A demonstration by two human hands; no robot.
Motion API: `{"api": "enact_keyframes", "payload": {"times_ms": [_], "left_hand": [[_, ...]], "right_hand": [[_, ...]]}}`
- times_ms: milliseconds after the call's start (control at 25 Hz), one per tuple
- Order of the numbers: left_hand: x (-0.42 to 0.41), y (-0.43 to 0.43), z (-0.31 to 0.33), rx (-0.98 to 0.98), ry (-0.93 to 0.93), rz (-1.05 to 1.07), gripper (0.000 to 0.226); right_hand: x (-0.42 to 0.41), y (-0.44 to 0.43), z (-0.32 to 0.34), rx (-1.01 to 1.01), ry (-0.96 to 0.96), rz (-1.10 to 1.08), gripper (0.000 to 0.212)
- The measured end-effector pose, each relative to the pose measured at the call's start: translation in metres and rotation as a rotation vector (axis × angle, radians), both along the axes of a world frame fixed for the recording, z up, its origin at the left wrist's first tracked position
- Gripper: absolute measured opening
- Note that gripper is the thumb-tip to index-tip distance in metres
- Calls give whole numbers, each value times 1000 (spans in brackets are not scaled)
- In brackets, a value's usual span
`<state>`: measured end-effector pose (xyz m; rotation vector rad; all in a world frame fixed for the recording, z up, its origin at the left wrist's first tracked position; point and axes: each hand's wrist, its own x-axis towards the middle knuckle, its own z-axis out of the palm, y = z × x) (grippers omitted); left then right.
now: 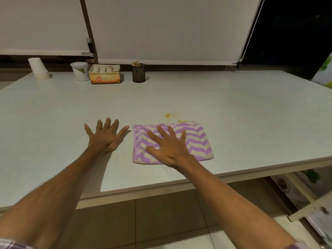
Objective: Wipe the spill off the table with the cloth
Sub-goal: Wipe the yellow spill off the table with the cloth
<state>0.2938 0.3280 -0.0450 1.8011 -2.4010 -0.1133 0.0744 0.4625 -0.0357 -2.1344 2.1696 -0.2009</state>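
Observation:
A folded cloth (199,141) with purple and cream zigzag stripes lies flat on the white table (179,97), near its front edge. My right hand (168,147) presses flat on the cloth's left half, fingers spread. Small yellow spill (168,115) spots sit just beyond the cloth's far edge; one more yellow patch touches that edge. My left hand (105,136) rests palm down on the bare table, left of the cloth, fingers spread and holding nothing.
Along the table's back edge stand a stack of paper cups (39,69), a white tub (80,71), an orange box of sachets (105,74) and a dark mesh holder with sticks (138,72). Window blinds hang behind. A patterned object sits low right.

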Motion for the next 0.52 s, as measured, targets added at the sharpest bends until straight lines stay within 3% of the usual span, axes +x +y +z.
{"api": "enact_keyframes", "payload": {"times_ms": [160,360,520], "left_hand": [[3,1,1,-3,-27,6,94],[1,0,0,10,-12,1,96],[0,1,0,-13,11,-15,96]], "right_hand": [[-15,8,-4,-33,0,86,72],[-122,28,0,27,71,-193,73],[-89,7,3,51,40,-203,68]]}}
